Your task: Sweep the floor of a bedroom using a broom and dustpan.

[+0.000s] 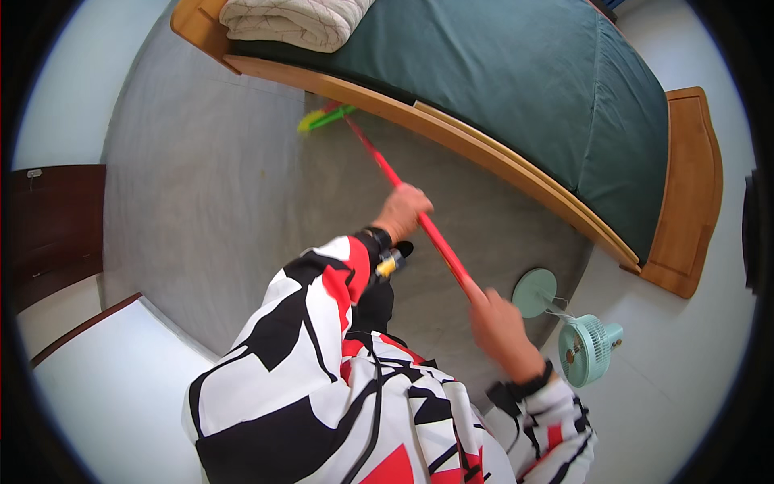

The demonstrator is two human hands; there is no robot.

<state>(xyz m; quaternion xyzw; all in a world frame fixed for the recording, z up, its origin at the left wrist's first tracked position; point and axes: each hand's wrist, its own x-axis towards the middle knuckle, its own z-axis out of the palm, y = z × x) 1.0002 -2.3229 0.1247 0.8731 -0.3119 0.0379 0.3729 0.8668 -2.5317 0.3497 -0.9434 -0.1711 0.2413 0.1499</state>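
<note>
My left hand grips the middle of a broom's red handle. Closer to my body, my right hand is wrapped around the handle's upper end. The handle slants away from me to the broom head, green with yellow bristles and blurred. That head is low by the grey floor, at the lower edge of the bed's wooden side rail. Part of it may lie under the rail; I cannot tell how much. Both my wrists wear black bands.
A bed with a dark green sheet and a folded quilt spans the far side. A pale green standing fan is at right by the wall. Dark brown wooden furniture and a white surface are at left.
</note>
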